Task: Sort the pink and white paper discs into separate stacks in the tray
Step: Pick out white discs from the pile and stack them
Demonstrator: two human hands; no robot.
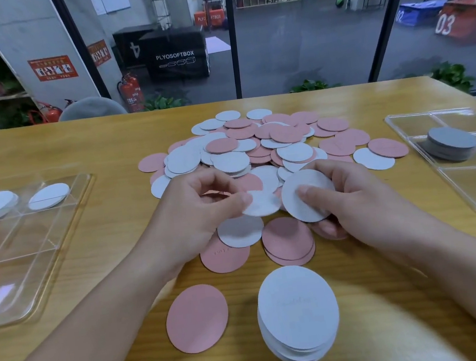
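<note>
Table: a wooden table (82,145) carries the whole job, its far edge against a glass wall.
Left tray: a clear divided tray (65,228) lies at the table's left edge, with white discs in its two far compartments; a pink shape shows at its left side, too cut off to identify.
Right tray: a second clear tray (404,127) sits at the right edge, holding one grey-looking stack (451,143) in a middle compartment.
Loose pile: mixed pink and white discs (259,144) are spread across the table's middle, overlapping, not yet sorted.
Near stack: a squared-up stack of white discs (298,314) stands at the near edge, with a single pink disc (197,318) flat just beside it on the left.
Right hand: the right hand (352,196) grips a white disc (308,201) tilted up off the table, thumb on its face, fingers curled behind.
Left hand: the left hand (192,213) pinches a smaller-looking white disc (264,205) by its edge; the two discs touch or overlap between the hands.
Step in hand: by the look of it, white discs are being gathered from the pile's near side before stacking.
Next move: likely joining the two held discs face to face, edges aligned, then setting them on the near white stack or in a tray; thin paper may slip or pick up a pink one.
</note>
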